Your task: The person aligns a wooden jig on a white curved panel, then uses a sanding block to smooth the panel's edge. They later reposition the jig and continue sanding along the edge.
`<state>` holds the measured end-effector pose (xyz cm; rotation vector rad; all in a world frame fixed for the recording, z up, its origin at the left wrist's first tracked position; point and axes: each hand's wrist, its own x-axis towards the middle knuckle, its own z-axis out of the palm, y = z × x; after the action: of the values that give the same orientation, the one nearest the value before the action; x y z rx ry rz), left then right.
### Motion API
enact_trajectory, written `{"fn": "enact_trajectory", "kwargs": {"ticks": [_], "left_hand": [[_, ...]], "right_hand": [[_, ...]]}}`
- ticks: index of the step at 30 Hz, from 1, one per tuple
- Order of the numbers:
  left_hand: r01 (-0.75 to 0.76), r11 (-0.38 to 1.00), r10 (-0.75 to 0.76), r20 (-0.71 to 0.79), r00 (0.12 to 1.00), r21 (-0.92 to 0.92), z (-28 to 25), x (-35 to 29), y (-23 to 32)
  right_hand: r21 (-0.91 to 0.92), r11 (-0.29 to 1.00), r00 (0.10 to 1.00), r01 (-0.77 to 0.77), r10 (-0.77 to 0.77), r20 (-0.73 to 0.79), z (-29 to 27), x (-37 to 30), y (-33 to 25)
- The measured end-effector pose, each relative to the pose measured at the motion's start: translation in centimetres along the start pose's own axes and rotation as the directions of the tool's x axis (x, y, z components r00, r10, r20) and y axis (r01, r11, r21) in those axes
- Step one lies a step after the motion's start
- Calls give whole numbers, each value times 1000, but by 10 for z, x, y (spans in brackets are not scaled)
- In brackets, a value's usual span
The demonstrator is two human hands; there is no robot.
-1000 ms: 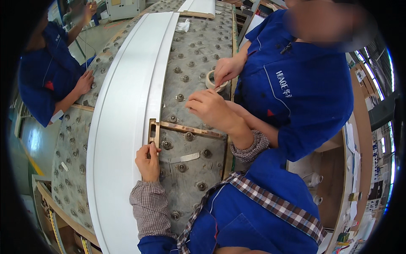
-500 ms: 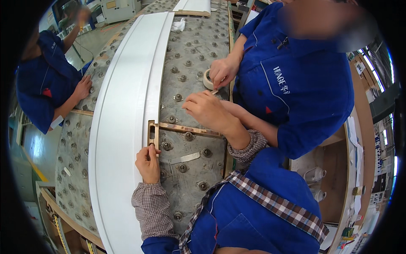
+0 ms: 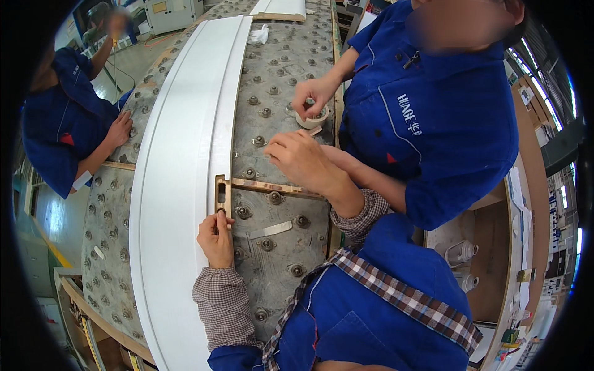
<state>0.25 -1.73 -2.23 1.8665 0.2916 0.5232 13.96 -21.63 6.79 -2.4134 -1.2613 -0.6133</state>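
Against the inner edge of a long white panel [image 3: 179, 142], my left hand [image 3: 216, 241] pinches the near end of a brass-coloured slotted metal piece [image 3: 221, 190]. My right hand [image 3: 303, 162] hovers over the studded table, fingers curled together; whatever lies under them is hidden. Just behind it a co-worker's forearm [image 3: 349, 164] passes, with that hand covered by mine. A small pale strip [image 3: 315, 130] shows beside my knuckles. The co-worker's other hand [image 3: 314, 96] is over a roll of cream tape [image 3: 312, 117].
A wooden strip [image 3: 278, 187] crosses the grey table between raised ball rollers [image 3: 267, 243]. A flat metal strip [image 3: 270, 230] lies near my left hand. Crumpled white plastic [image 3: 260, 34] sits farther off. Another person [image 3: 74, 117] leans on the table's left side.
The co-worker's far hand has drawn back from the pale strip and is now over the tape roll, which has shifted slightly. My hands stay nearly still.
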Motion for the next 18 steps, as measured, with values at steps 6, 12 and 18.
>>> {"fn": "enact_trajectory", "kwargs": {"ticks": [6,12,18], "left_hand": [[4,1000,-4,-9,1000,-8,0,0,3],[26,1000,-26,0,1000,11,0,0,1],[42,999,-42,6,999,28,-1,0,1]], "right_hand": [[89,995,999,-34,33,16,-4,-2,-6],[125,992,998,-35,42,-56,-10,0,-13],[183,983,990,-14,39,-135,-1,-2,-13]]}}
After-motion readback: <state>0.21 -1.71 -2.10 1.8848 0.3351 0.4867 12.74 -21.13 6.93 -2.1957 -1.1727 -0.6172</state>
